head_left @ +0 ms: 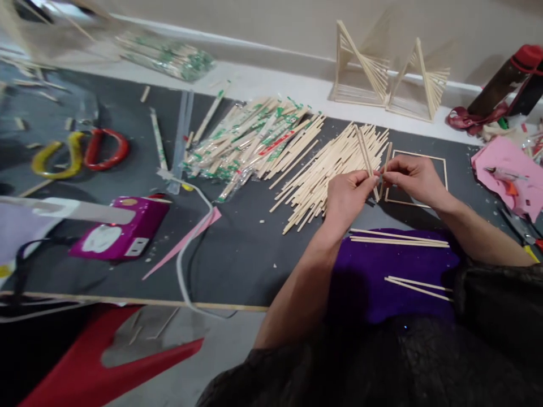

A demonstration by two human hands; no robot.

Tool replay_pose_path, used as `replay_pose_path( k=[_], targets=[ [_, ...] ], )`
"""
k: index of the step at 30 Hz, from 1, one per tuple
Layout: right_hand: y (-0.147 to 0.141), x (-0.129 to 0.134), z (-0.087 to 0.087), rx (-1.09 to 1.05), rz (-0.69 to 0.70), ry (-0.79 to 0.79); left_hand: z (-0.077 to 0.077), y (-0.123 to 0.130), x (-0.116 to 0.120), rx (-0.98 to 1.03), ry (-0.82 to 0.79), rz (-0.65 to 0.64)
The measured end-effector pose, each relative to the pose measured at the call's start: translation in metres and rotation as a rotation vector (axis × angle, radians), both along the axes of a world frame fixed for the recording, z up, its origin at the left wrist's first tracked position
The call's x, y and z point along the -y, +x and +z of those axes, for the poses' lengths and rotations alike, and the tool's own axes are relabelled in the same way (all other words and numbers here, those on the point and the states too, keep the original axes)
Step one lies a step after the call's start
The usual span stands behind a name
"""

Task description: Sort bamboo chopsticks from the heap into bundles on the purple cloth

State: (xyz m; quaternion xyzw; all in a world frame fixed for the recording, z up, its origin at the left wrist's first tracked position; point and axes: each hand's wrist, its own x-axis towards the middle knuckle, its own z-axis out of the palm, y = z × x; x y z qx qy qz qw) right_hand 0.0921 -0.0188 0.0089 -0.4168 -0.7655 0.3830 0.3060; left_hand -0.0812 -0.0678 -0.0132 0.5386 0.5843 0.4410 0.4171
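My left hand (348, 195) pinches a pair of thin wooden sticks (365, 155) that stand up at a tilt. Close beside it, my right hand (409, 174) holds a shorter wooden stick (387, 158) upright between thumb and fingers. Behind my right hand lies a square stick frame (446, 172), partly covered by that hand. A heap of loose wooden sticks (326, 169) spreads to the left of my left hand. Several more sticks (399, 242) rest on purple cloth (365, 277) in front of me.
Wrapped chopsticks (254, 135) and scissors with red and yellow handles (106, 164) lie leftward, near a purple power block (121, 229) with a white cable. Two stick structures (360, 73) stand at the back. At right are pink cloth (504, 169) and a dark bottle (503, 85).
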Motion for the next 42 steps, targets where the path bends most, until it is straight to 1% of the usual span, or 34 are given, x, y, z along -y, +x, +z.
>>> replay_pose_path(
  k=[3,6,9,15,22,30,36,42],
  targets=[
    [0.0,-0.001,-0.007,0.044,0.019,0.069,0.003,-0.001,0.002,-0.097,0.044,-0.044],
    [0.0,-0.002,-0.012,0.051,0.035,0.095,0.004,-0.002,0.002,-0.191,0.054,-0.076],
    [0.0,-0.001,-0.014,0.042,0.041,0.11,0.004,-0.002,0.002,-0.232,0.058,-0.084],
    [-0.002,0.003,-0.015,0.043,0.005,0.12,0.0,-0.003,0.001,-0.224,0.044,-0.107],
    [-0.003,0.001,-0.025,-0.062,-0.027,0.111,-0.006,-0.004,0.0,-0.231,0.041,-0.102],
    [-0.006,0.006,-0.021,-0.037,0.001,0.11,-0.007,-0.004,0.001,-0.209,0.052,-0.103],
    [-0.005,0.007,-0.024,-0.066,0.005,0.118,-0.009,-0.007,0.0,-0.203,0.04,-0.135],
    [-0.004,0.006,-0.027,-0.03,0.017,0.089,-0.014,-0.008,-0.002,-0.257,0.05,-0.153]
  ],
)
